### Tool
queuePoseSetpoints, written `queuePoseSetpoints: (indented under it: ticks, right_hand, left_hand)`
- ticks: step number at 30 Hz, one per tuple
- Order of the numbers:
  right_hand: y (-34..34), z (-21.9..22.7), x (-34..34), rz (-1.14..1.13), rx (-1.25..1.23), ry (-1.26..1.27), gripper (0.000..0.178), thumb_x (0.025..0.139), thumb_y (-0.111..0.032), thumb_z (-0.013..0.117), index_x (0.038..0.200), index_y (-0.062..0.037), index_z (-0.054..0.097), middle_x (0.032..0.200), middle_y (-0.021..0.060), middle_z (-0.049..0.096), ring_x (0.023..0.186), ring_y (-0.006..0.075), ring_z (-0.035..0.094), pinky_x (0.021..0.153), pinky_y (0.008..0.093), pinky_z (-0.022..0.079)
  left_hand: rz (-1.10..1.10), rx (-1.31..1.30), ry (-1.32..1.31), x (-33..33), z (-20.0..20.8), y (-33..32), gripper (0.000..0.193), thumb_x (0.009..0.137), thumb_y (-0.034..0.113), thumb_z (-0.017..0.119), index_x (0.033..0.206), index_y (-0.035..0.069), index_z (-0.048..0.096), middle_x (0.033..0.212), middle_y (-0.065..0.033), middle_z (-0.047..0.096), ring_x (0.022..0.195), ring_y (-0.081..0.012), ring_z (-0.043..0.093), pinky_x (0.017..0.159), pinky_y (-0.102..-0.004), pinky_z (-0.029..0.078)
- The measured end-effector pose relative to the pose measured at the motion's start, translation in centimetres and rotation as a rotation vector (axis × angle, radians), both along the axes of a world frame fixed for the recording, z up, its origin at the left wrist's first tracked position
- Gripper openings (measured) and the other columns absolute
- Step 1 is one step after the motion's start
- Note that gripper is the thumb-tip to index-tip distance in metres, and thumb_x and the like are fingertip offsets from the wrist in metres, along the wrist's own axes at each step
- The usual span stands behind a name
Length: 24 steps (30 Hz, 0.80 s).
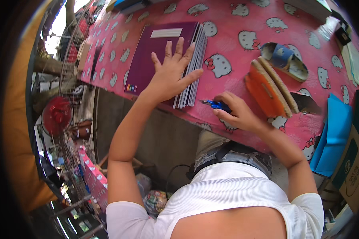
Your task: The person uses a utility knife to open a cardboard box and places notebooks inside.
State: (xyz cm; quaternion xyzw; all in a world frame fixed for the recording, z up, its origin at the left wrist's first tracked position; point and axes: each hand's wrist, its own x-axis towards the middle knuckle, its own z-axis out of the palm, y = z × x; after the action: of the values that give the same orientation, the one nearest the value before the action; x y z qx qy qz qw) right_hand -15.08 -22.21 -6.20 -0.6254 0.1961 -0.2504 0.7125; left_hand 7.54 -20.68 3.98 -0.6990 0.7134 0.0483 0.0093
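A stack of purple notebooks (141, 59), with a white label panel on the top cover, lies near the table's front edge. My left hand (172, 71) rests on its right part, palm down and fingers spread, with the thumb over the page edges. Just right of the stack, my right hand (237, 111) is closed around a small blue-handled tool (219, 105). Its short, pointed metal tip faces the notebooks. The fingers hide part of the handle, so its exact kind is unclear.
The table wears a pink cat-print cover (235, 75). Right of my right hand stand an orange piece with thick tan edges (265, 89) and a rounded blue-and-tan object (285, 59). A folded blue sheet (333, 133) and a cardboard box (351, 167) are farther right. A red fan (58, 115) is left.
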Motion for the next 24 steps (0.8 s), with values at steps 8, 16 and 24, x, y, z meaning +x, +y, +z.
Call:
queuePoseSetpoints:
  ticks: [8, 16, 24]
  right_hand:
    - [-0.5, 2.0, 3.8, -0.113, -1.109, 0.086, 0.04, 0.074, -0.028, 0.07, 0.107, -0.0111, 0.056, 0.103, 0.0098, 0.055, 0.093, 0.0271, 0.053, 0.083, 0.044, 0.038]
    - [-1.7, 2.5, 5.8, 0.141, -0.512, 0.249, 0.039, 0.075, -0.038, 0.072, 0.096, -0.0053, 0.065, 0.086, 0.0074, 0.061, 0.077, 0.0204, 0.058, 0.067, 0.0325, 0.045]
    - [-1.5, 0.7, 4.1, -0.031, -1.01, 0.139, 0.038, 0.076, -0.035, 0.069, 0.102, -0.0065, 0.062, 0.094, 0.0085, 0.059, 0.087, 0.0249, 0.057, 0.076, 0.0372, 0.044]
  left_hand:
    - [-0.041, -0.298, 0.353, 2.6, -4.9, 2.3, 0.045, 0.092, 0.023, 0.049, 0.136, 0.02, 0.044, 0.145, -0.0064, 0.037, 0.138, -0.0343, 0.022, 0.104, -0.0639, 0.001]
    - [-0.067, -0.35, 0.321, 2.6, -5.2, 2.3, 0.042, 0.092, 0.024, 0.047, 0.133, 0.018, 0.048, 0.142, -0.009, 0.04, 0.136, -0.0386, 0.024, 0.101, -0.0698, 0.007]
    - [0.008, -0.162, 0.249, 2.1, -3.6, 2.1, 0.067, 0.078, 0.019, 0.063, 0.14, 0.015, 0.038, 0.148, -0.0111, 0.03, 0.138, -0.0392, 0.017, 0.104, -0.0664, 0.006]
